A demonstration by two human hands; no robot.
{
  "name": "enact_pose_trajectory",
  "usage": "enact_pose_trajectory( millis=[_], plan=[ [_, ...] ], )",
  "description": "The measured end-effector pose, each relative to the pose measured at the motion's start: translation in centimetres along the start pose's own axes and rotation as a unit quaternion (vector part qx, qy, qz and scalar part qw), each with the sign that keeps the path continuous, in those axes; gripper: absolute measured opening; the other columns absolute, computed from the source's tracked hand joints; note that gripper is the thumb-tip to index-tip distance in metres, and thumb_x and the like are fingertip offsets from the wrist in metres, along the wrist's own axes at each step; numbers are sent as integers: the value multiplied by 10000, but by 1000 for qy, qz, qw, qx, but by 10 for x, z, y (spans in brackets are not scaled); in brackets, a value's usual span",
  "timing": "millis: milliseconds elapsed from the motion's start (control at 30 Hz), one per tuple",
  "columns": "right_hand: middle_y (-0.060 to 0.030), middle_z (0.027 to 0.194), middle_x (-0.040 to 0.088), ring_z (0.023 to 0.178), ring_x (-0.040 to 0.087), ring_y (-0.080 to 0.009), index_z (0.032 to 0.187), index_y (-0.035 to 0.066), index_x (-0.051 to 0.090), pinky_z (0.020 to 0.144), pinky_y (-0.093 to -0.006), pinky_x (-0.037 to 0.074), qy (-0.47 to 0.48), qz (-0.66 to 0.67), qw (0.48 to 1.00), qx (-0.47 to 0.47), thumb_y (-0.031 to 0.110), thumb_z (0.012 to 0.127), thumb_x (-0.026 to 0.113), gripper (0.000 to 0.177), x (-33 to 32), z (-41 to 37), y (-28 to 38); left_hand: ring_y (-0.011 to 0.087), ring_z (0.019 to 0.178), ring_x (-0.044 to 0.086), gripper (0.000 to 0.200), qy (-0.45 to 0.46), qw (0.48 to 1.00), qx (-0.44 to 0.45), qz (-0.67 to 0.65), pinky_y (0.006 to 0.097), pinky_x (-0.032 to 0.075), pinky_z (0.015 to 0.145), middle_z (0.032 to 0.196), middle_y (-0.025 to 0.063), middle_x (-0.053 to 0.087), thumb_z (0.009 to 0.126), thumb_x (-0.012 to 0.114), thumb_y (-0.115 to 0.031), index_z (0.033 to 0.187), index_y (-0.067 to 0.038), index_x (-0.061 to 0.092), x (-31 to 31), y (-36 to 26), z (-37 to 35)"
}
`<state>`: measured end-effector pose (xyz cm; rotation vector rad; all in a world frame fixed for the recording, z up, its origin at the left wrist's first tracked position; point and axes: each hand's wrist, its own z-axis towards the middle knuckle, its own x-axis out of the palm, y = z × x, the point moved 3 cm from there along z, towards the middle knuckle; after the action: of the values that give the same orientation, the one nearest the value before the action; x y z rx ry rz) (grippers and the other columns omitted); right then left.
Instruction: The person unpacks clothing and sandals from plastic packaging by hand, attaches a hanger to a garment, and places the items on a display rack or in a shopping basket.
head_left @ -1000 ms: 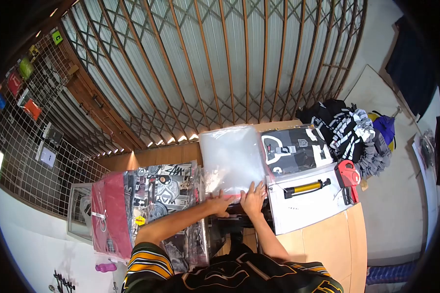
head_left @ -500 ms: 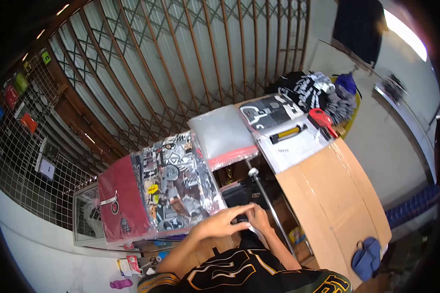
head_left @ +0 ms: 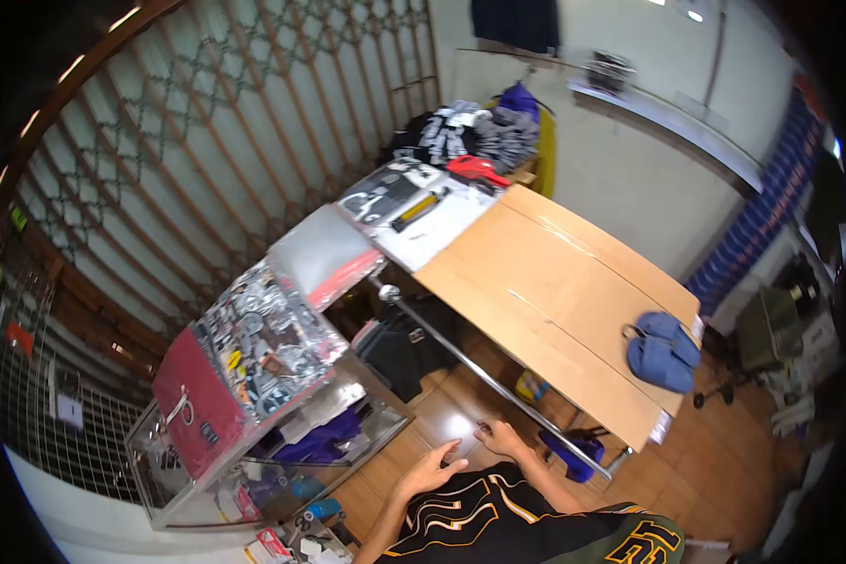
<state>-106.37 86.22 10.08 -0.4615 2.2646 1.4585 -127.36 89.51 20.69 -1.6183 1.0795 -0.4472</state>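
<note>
My left hand is held low in front of my black shirt, with thumb and fingers apart and nothing in it. Just to its right, my right hand has its fingers loosely bent and slightly apart, and no object shows in it. The two hands do not touch each other. Both hover above the brown tiled floor, between the glass display case on the left and a metal rail on the right.
A cardboard-covered table carries a blue bag, a red tape dispenser and a yellow-black tool. Packed printed shirts and a maroon packed garment lie on the case. A folding metal gate stands behind.
My view has swung to the right, bringing more of the cardboard table and the floor into sight. My hands, close together before, have moved apart and nearer my body.
</note>
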Motion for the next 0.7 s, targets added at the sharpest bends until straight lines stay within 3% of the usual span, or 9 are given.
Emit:
enact_pose_trajectory(
  millis=[67, 167, 233, 300, 333, 400, 567, 633, 700],
  plan=[
    [-239, 1143, 665, 1037, 664, -359, 1224, -8, 617, 916, -409, 514, -31, 32, 999, 6, 350, 872, 663, 505, -11, -21, -22, 359, 1189, 579, 668, 20, 998, 7, 58, 423, 476, 981, 1342, 242, 548, 920, 646, -398, 1410, -1, 427, 24, -23, 9],
    [-235, 1140, 667, 1023, 669, -364, 1235, -5, 609, 909, -416, 519, -91, 60, 994, 2, 358, 878, 655, 512, -40, -72, -47, 332, 1213, 571, 644, 74, 988, 57, 125, 409, 465, 1012, 1369, 229, 532, 924, 664, -336, 1398, 31, 431, 63, -39, 33],
    [-240, 1050, 694, 977, 695, -329, 1196, -24, 616, 856, -393, 547, -115, 84, 990, 2, 283, 895, 664, 433, -61, -121, -64, 324, 1203, 583, 608, 97, 978, 95, 155, 409, 468, 1008, 1331, 241, 560, 914, 676, -307, 1367, 40, 465, 95, -68, 44],
    [-230, 1005, 707, 914, 713, -300, 1192, -24, 618, 809, -383, 553, -146, 59, 987, 26, 296, 907, 651, 430, -77, -171, -99, 331, 1194, 589, 596, 122, 971, 117, 168, 400, 475, 998, 1317, 244, 569, 910, 681, -298, 1361, 30, 474, 134, -97, 56],
    [-223, 997, 710, 869, 715, -280, 1193, -25, 617, 787, -378, 552, -113, 85, 989, 52, 306, 911, 645, 436, -80, -194, -123, 331, 1194, 589, 596, 140, 968, 124, 168, 400, 475, 998, 1317, 244, 569, 910, 681, -298, 1361, 30, 474, 157, -108, 60],
    [-208, 982, 711, 769, 707, -232, 1191, -30, 618, 737, -368, 547, -71, 182, 976, 99, 330, 914, 635, 454, -76, -237, -190, 338, 1174, 596, 551, 141, 969, 154, 134, 386, 485, 974, 1277, 237, 596, 926, 661, -281, 1356, 15, 485, 205, -130, 70],
    [-209, 958, 707, 774, 699, -238, 1179, -39, 620, 754, -370, 548, -139, 149, 969, 142, 326, 915, 631, 451, -137, -348, -271, 219, 1097, 626, 448, 191, 969, 160, -2, 335, 519, 925, 1195, 190, 641, 939, 651, -156, 1324, 25, 511, 323, -176, 84],
    [-209, 952, 708, 802, 702, -246, 1167, -39, 625, 766, -357, 548, -282, 92, 943, 154, 303, 906, 648, 430, -174, -382, -292, 218, 1071, 638, 431, 188, 969, 154, -35, 325, 540, 892, 1170, 184, 648, 934, 660, -156, 1300, 33, 532, 359, -187, 90],
    [-215, 974, 710, 871, 706, -257, 1154, -36, 631, 786, -354, 549, -356, 140, 915, 124, 256, 890, 676, 397, -205, -394, -309, 199, 1045, 645, 412, 186, 970, 146, -55, 315, 549, 863, 1152, 172, 651, 926, 669, -149, 1274, 37, 553, 387, -193, 96]
  ],
)
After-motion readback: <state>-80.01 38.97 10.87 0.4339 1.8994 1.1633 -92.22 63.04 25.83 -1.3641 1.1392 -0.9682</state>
